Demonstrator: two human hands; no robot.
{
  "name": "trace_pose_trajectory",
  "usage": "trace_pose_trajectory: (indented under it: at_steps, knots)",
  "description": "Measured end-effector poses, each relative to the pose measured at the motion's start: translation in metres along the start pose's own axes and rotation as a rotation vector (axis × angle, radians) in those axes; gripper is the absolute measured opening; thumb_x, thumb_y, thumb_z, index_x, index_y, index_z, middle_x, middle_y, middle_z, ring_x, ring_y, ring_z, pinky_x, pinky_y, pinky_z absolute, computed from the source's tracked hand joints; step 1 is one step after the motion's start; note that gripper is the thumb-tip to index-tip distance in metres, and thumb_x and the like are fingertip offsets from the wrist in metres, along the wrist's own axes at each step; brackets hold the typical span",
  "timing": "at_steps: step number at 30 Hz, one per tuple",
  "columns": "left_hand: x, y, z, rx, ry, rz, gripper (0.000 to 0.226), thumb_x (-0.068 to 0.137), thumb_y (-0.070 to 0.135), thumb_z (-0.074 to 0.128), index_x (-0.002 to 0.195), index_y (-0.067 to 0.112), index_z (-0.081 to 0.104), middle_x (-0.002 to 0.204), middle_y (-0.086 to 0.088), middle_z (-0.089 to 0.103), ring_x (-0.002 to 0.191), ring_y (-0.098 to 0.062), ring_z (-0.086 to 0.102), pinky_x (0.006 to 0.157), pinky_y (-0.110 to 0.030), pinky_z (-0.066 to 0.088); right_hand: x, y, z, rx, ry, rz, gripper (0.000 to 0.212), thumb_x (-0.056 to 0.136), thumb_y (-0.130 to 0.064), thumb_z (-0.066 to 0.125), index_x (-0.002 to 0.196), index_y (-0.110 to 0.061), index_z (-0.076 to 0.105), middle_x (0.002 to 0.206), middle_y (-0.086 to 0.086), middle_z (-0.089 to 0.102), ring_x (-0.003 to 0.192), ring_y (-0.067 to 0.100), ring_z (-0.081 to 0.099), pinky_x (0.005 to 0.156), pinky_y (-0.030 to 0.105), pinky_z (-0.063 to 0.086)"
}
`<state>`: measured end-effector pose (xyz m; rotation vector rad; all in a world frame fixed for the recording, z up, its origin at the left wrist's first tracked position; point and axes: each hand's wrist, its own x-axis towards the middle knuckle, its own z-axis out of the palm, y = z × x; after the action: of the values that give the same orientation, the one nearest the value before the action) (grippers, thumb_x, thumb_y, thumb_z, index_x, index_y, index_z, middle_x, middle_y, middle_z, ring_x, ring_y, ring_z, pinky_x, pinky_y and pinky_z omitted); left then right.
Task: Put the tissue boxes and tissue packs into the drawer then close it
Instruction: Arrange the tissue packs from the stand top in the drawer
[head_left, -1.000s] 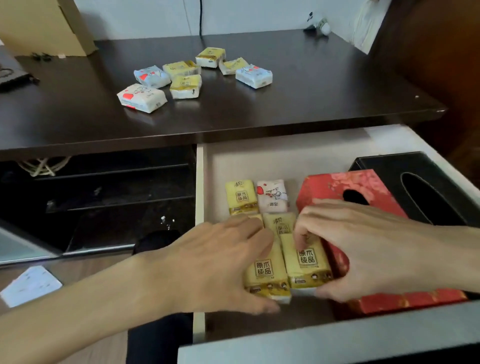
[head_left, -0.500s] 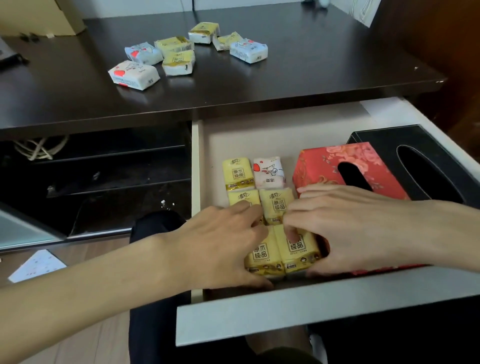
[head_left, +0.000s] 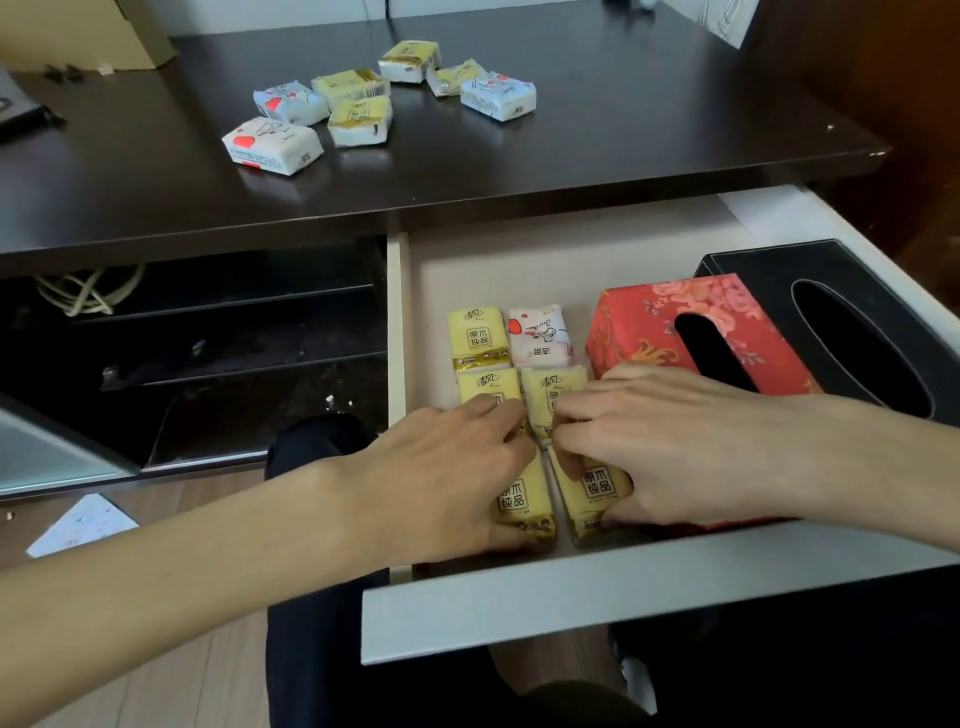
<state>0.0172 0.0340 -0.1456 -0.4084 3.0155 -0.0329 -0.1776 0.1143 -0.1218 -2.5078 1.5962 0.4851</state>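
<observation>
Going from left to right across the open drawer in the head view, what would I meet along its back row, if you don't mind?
Yellow tissue pack → white tissue pack with red print → red floral tissue box → black tissue box.

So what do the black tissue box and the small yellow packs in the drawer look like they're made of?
Black tissue box: probably faux leather, matte, with what looks like pale stitching around the oval slot. Yellow packs: thin plastic film wrap, slightly glossy, creased and puckered at the sealed ends.

Six tissue packs (head_left: 478, 340) in the drawer, seven tissue packs (head_left: 272, 145) on the desk, two tissue boxes (head_left: 696, 332).
</observation>
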Motion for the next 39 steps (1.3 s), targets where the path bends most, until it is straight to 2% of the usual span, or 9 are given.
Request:
trace_pose_trajectory:
  at_steps: [4, 10, 15, 19, 26, 30, 33, 36, 39]
  knots:
    - [0.001, 0.001, 0.001, 0.011, -0.008, -0.02, 0.062, 0.079, 0.076, 0.045, 0.106, 0.02, 0.055, 0.106, 0.004, 0.048, 0.098, -0.016, 0.047, 0.059, -0.031, 0.034, 0.005, -0.002, 0.002, 0.027, 0.046, -0.005, 0.035, 0.077, -0.057, 0.073, 0.1, -0.033, 0.061, 0.094, -0.014, 0.045, 0.097, 0.016, 0.057, 0.087, 0.035, 0.041]
    - [-0.004, -0.004, -0.004, 0.028, 0.011, 0.003, 0.063, 0.08, 0.075, 0.043, 0.112, 0.022, 0.056, 0.109, 0.006, 0.05, 0.099, -0.014, 0.048, 0.059, -0.029, 0.036, -0.005, 0.001, -0.001, -0.012, 0.115, 0.018, 0.045, 0.075, -0.066, 0.068, 0.1, -0.03, 0.062, 0.098, -0.012, 0.055, 0.098, 0.015, 0.056, 0.1, 0.037, 0.041]
    - [-0.011, -0.02, -0.021, -0.02, 0.036, -0.003, 0.055, 0.082, 0.072, 0.04, 0.113, 0.03, 0.058, 0.11, 0.011, 0.052, 0.101, -0.011, 0.049, 0.074, -0.036, 0.052, -0.019, 0.008, -0.018, 0.003, 0.128, 0.047, 0.04, 0.08, -0.074, 0.055, 0.099, -0.039, 0.06, 0.095, -0.02, 0.055, 0.092, 0.007, 0.051, 0.093, 0.031, 0.04]
    - [-0.002, -0.053, -0.05, -0.063, 0.159, -0.109, 0.038, 0.086, 0.065, 0.045, 0.102, 0.035, 0.06, 0.098, 0.015, 0.057, 0.093, -0.009, 0.056, 0.07, -0.037, 0.053, -0.012, 0.037, -0.054, 0.139, 0.284, 0.184, 0.035, 0.083, -0.072, 0.044, 0.091, -0.043, 0.06, 0.091, -0.024, 0.057, 0.093, 0.004, 0.055, 0.078, 0.039, 0.052]
    - [0.043, -0.133, -0.099, -0.168, 0.391, -0.301, 0.024, 0.085, 0.052, 0.052, 0.08, 0.032, 0.064, 0.069, 0.022, 0.059, 0.072, -0.006, 0.06, 0.066, -0.039, 0.054, 0.059, 0.116, -0.107, 0.584, 0.709, 0.314, 0.009, 0.087, -0.03, 0.072, 0.082, -0.025, 0.077, 0.082, -0.01, 0.077, 0.079, 0.006, 0.069, 0.083, 0.037, 0.055]
    - [0.076, -0.188, -0.103, -0.163, 0.448, -0.432, 0.02, 0.085, 0.043, 0.059, 0.093, 0.026, 0.067, 0.093, 0.008, 0.068, 0.088, -0.017, 0.062, 0.076, -0.038, 0.052, 0.114, 0.156, -0.119, 0.642, 0.774, 0.445, 0.008, 0.085, -0.026, 0.069, 0.085, -0.024, 0.077, 0.088, -0.008, 0.076, 0.088, 0.011, 0.069, 0.086, 0.037, 0.055]
    - [0.093, -0.225, -0.099, -0.087, 0.454, -0.564, 0.029, 0.084, 0.039, 0.06, 0.102, 0.018, 0.069, 0.11, -0.008, 0.066, 0.103, -0.029, 0.057, 0.082, -0.039, 0.046, 0.15, 0.181, -0.121, 0.634, 0.681, 0.543, 0.02, 0.085, -0.027, 0.07, 0.105, -0.025, 0.073, 0.113, -0.001, 0.072, 0.105, 0.02, 0.066, 0.091, 0.037, 0.053]
    - [0.103, -0.25, -0.092, 0.032, 0.395, -0.728, 0.044, 0.085, 0.046, 0.056, 0.115, 0.015, 0.065, 0.12, -0.015, 0.06, 0.116, -0.037, 0.049, 0.09, -0.046, 0.043, 0.177, 0.196, -0.121, 0.553, 0.598, 0.594, 0.045, 0.088, -0.025, 0.068, 0.133, -0.022, 0.062, 0.138, 0.01, 0.058, 0.121, 0.029, 0.056, 0.089, 0.036, 0.046]
    - [0.107, -0.257, -0.081, 0.069, 0.278, -0.784, 0.055, 0.085, 0.058, 0.05, 0.122, 0.018, 0.06, 0.127, -0.017, 0.057, 0.119, -0.039, 0.05, 0.092, -0.05, 0.042, 0.189, 0.202, -0.114, 0.52, 0.572, 0.596, 0.051, 0.09, -0.027, 0.064, 0.14, -0.024, 0.056, 0.141, 0.011, 0.052, 0.125, 0.034, 0.053, 0.092, 0.039, 0.044]
